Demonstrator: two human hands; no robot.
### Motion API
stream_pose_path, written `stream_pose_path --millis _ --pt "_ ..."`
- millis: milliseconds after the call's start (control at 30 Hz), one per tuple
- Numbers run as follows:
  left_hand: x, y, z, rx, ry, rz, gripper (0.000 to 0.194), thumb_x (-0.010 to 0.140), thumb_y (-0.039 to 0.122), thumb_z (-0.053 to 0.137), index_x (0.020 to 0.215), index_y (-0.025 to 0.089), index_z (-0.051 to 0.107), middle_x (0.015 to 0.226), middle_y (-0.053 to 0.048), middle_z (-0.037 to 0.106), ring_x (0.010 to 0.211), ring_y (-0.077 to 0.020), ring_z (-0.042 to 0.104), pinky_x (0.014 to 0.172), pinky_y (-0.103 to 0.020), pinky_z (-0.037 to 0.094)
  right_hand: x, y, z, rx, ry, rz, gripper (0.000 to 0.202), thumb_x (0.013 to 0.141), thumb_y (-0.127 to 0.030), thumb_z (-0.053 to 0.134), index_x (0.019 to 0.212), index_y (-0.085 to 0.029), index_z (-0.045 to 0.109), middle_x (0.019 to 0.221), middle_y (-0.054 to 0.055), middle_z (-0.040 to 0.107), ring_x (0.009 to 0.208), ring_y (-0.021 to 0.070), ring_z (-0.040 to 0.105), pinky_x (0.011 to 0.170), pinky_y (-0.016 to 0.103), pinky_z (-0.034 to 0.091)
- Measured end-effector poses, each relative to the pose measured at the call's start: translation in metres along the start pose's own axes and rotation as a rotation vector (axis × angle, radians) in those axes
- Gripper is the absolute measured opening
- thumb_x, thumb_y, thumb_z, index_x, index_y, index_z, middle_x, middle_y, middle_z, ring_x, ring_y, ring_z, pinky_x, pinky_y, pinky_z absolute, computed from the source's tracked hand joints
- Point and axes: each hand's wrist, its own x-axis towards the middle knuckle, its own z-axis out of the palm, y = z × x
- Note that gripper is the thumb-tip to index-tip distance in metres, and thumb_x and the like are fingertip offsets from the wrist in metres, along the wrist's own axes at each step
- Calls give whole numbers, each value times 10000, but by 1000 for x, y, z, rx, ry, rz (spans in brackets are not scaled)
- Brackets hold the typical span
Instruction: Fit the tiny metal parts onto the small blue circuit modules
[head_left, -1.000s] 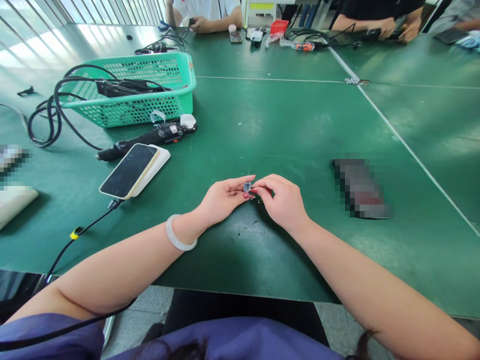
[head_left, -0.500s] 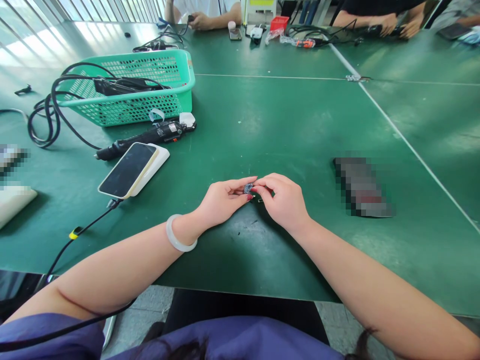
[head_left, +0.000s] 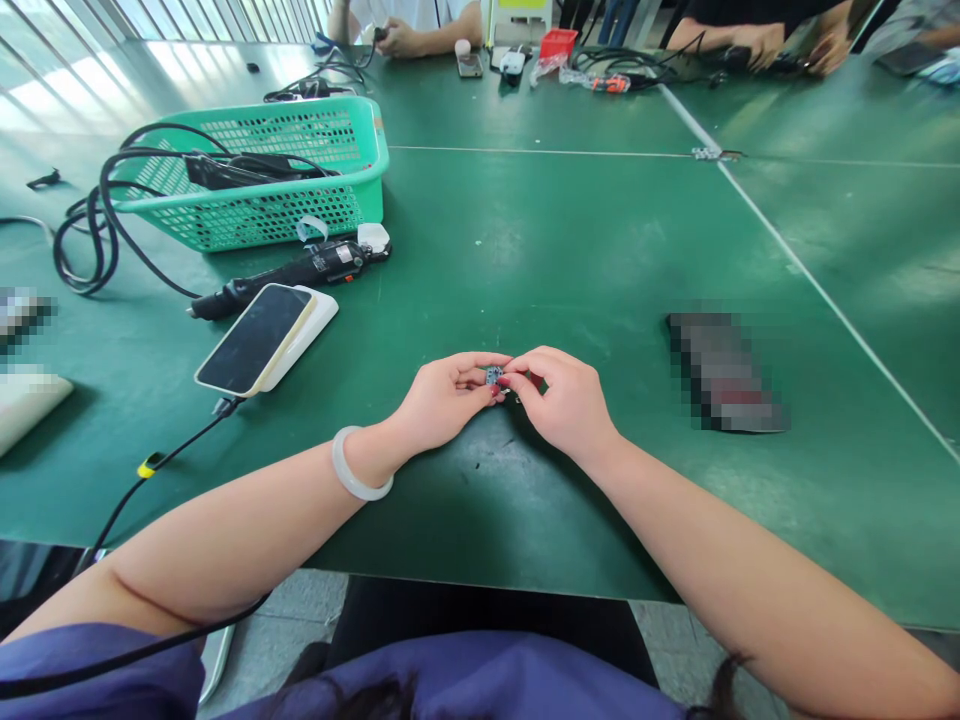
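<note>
A small blue-grey part [head_left: 493,375] is pinched between the fingertips of my left hand [head_left: 450,400], just above the green table [head_left: 570,530]. My right hand [head_left: 562,400] meets it from the right, with thumb and forefinger pressed together at the part's edge. What those right fingertips grip is too small to make out. A tiny pale piece [head_left: 517,399] shows just below the right fingertips. Most of the part is covered by my fingers.
At the left are a green basket [head_left: 262,225] with cables, a black electric screwdriver [head_left: 300,268] and a phone [head_left: 255,340] on a white block. A blurred dark object [head_left: 724,375] lies at the right. Across the table, people's hands [head_left: 401,38] and cables show.
The small part has turned slightly between my fingertips, and more of its face shows. Both hands have otherwise stayed in almost the same place.
</note>
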Motion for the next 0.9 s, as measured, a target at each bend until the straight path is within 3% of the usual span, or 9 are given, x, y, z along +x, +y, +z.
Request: stream_pose_path --millis 100,233,400,667,900 --pt "1 2 -1 -72 -2 -34 340 762 201 672 1097 163 632 751 -18 712 817 -151 687 872 -334 524 1 0 -2 30 -17 26 99 822 -207 604 738 -208 657 737 -8 660 660 125 560 642 269 440" --pt "5 4 -2 -227 40 -98 313 746 187 690 1050 144 629 789 -45 726 794 -147 691 868 -337 522 5 6 -6 34 -51 63 121 846 -238 584 771 -219 677 741 -9 664 649 126 547 628 276 434" --pt "7 5 -3 -352 145 -148 280 736 143 687 1010 132 626 895 -68 725 771 -124 684 857 -321 519 6 18 -6 -108 -236 41 72 797 -174 627 793 -217 684 850 16 683 814 177 579 755 330 457" --pt "8 8 0 -376 153 -227 220 839 89 539 1047 124 603 958 -74 708 792 -114 692 891 -304 519 7 14 -4 -213 -357 12 152 833 -127 545 733 -191 640 851 40 655 836 193 557 777 343 453" --pt "8 7 1 -340 141 -201 155 809 87 597 946 136 545 886 -40 695 769 -113 690 791 -268 528 5 11 -6 -199 -359 16 133 832 -138 523 732 -184 597 833 51 619 809 188 560 743 336 454"
